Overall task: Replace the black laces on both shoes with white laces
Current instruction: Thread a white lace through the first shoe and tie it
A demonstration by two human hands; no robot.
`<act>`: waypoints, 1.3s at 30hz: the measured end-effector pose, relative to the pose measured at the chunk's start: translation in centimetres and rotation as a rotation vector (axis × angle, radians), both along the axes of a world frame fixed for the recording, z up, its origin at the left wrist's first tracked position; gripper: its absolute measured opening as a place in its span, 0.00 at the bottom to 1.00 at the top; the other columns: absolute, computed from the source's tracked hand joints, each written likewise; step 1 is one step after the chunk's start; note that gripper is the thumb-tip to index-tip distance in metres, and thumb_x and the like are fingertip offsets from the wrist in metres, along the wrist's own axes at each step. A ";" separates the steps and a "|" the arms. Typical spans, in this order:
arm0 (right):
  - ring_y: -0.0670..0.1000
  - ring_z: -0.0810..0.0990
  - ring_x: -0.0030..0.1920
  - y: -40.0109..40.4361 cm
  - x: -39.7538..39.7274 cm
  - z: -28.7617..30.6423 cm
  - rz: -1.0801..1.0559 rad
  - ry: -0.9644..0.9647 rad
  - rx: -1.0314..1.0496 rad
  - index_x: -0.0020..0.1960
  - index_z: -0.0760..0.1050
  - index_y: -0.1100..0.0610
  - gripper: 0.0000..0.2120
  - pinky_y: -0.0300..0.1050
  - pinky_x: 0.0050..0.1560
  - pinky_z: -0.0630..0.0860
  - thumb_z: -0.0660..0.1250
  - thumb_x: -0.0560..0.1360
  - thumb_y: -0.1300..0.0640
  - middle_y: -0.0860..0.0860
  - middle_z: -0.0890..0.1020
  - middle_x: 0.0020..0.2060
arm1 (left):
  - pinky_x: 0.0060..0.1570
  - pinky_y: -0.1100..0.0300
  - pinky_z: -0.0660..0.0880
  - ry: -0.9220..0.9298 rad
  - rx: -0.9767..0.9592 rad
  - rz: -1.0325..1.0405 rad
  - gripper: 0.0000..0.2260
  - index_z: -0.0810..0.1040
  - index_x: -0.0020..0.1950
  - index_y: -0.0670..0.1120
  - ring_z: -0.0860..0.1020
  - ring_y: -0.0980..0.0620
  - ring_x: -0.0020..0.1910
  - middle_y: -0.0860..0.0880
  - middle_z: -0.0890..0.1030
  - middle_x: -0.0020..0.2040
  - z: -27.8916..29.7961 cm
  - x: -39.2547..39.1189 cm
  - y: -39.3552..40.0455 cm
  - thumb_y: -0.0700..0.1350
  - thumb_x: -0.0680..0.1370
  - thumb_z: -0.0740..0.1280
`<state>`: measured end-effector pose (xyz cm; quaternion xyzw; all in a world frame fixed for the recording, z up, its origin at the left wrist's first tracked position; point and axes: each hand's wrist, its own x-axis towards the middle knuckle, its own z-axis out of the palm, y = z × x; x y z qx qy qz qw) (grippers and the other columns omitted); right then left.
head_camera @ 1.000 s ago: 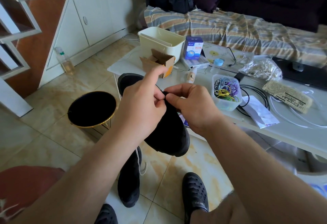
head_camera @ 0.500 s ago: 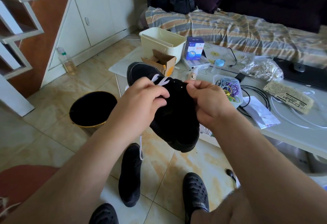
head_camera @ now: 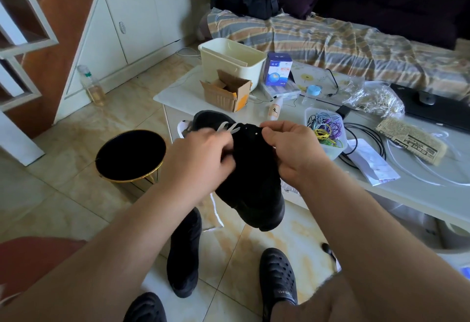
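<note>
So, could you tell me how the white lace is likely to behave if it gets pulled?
The white lace is probably floppy: its free end hangs loose below the held shoe. It looks flat and light, so it may twist.

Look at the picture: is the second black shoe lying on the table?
No. The second shoe lies on the floor tiles below the raised shoe, not on the table.

Left hand (head_camera: 201, 159): fingers curled, gripping, forearm extended forward. Right hand (head_camera: 292, 151): fingertips pinching, knuckles up, forearm extended forward.
</note>
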<state>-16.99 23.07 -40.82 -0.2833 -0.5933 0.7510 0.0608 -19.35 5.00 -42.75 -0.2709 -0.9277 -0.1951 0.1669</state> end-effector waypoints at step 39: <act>0.56 0.86 0.38 -1.0 1.2 0.1 0.068 0.458 -0.116 0.36 0.80 0.56 0.22 0.47 0.39 0.83 0.65 0.72 0.83 0.57 0.86 0.39 | 0.49 0.79 0.70 -0.064 0.459 -0.040 0.26 0.74 0.70 0.54 0.81 0.65 0.45 0.62 0.84 0.42 6.1 0.9 -0.2 0.43 0.75 0.77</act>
